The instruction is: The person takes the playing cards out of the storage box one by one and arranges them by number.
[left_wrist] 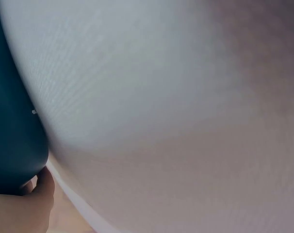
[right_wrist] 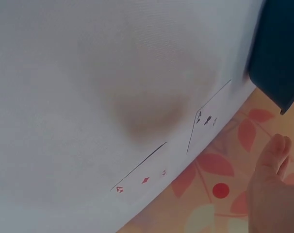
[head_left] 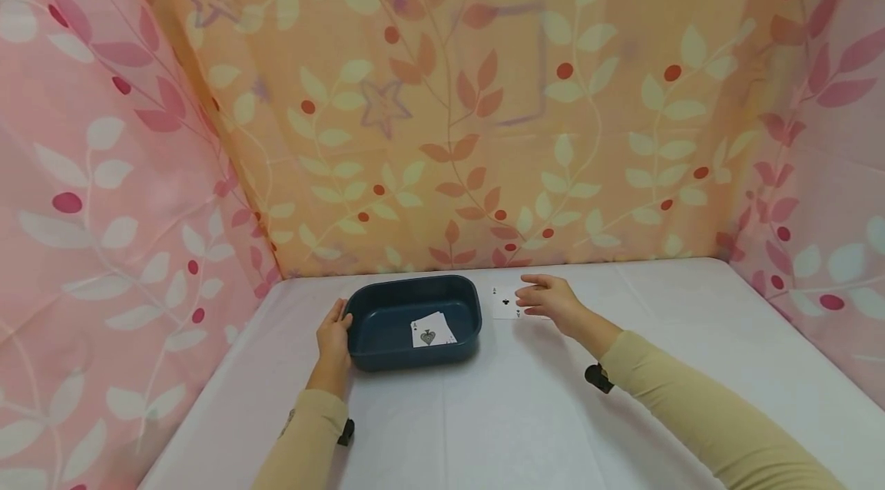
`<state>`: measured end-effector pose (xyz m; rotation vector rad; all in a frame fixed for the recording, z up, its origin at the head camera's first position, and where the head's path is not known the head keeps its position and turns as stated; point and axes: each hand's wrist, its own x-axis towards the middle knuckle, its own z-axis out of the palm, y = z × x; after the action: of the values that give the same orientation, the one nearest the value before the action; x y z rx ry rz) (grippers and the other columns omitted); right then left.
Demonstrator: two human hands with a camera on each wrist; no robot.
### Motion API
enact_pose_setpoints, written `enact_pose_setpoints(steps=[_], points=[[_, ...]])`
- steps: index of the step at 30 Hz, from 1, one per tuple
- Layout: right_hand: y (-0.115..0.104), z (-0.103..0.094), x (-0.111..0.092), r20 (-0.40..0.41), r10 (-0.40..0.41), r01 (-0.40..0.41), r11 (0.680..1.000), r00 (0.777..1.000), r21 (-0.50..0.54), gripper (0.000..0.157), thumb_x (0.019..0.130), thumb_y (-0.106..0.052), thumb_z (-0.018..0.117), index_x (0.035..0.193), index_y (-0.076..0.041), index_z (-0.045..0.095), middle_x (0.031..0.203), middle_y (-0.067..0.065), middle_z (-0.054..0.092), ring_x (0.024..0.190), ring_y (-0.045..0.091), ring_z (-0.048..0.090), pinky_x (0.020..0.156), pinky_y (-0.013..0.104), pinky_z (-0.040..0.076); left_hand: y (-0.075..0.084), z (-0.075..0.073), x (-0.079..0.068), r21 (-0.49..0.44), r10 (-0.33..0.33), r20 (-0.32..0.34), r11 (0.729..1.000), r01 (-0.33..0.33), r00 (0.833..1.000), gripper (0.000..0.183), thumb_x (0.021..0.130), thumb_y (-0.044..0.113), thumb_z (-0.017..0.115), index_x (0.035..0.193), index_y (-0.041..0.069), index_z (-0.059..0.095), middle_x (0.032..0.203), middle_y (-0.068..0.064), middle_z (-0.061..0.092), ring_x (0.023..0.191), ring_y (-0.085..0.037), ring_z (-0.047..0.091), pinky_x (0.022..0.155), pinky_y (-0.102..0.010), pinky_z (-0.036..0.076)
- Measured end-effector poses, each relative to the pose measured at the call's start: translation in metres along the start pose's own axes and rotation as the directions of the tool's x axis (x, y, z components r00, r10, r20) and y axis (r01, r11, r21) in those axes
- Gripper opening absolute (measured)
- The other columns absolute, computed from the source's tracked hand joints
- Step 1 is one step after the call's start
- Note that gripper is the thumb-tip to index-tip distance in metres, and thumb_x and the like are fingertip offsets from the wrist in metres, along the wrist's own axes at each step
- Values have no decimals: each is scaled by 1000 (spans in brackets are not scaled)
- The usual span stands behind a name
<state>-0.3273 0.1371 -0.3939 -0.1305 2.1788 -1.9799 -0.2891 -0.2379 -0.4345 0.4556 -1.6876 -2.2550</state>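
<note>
A dark blue tray (head_left: pixel 387 355) stands on the white table and holds a few playing cards, the ace of spades (head_left: pixel 429 332) on top. My left hand (head_left: pixel 339 317) rests against the tray's left wall with its fingers laid along it; the left wrist view shows the tray (left_wrist: pixel 11 121) with a fingertip (left_wrist: pixel 40 191) at its base. My right hand (head_left: pixel 528 294) hovers with relaxed, extended fingers just right of the tray, over an ace of clubs (head_left: pixel 505 303) lying face up. In the right wrist view the ace of clubs (right_wrist: pixel 207 119) and an ace of diamonds (right_wrist: pixel 142 179) lie side by side, apart from my fingers (right_wrist: pixel 273 160).
The white table (head_left: pixel 677 321) is enclosed by floral curtains at the back (head_left: pixel 484 129), left (head_left: pixel 104 206) and right (head_left: pixel 823 206). A corner of the tray (right_wrist: pixel 278 48) shows in the right wrist view.
</note>
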Motion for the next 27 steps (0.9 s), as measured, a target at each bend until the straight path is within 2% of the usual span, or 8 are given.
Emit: enact_pose_setpoints(steps=[12,15,21,27], points=[[-3,22,-3,71,-55,47,994,996,103,50,96,-1,56,140,14,37,109,20,67,88,17,69,89,39,53,0,-1,2,-14,10,5,1000,-10,1000,52,102,-3,37,152,0,21,156,-14,23,145,-21,17,116,-28,14],[-4,30,-3,72,-57,48,991,996,123,50,96,0,57,140,13,38,109,21,66,87,18,70,88,38,53,0,-1,1,-17,7,6,1000,-7,1000,52,102,-3,37,152,1,21,156,-13,23,145,-20,18,116,-28,14],[-6,44,-4,96,-59,46,990,994,137,51,96,0,57,141,12,38,121,32,59,89,19,70,90,39,52,0,-1,0,-28,6,0,1000,-6,1000,52,102,-3,37,152,0,21,156,-14,23,144,-20,18,116,-27,14],[-7,56,-4,101,-47,29,985,994,169,51,95,0,58,141,10,39,111,24,65,86,19,70,90,39,52,0,0,-1,-12,15,-3,1000,-15,1000,52,102,-4,37,151,0,22,156,-14,23,144,-21,18,116,-29,14]])
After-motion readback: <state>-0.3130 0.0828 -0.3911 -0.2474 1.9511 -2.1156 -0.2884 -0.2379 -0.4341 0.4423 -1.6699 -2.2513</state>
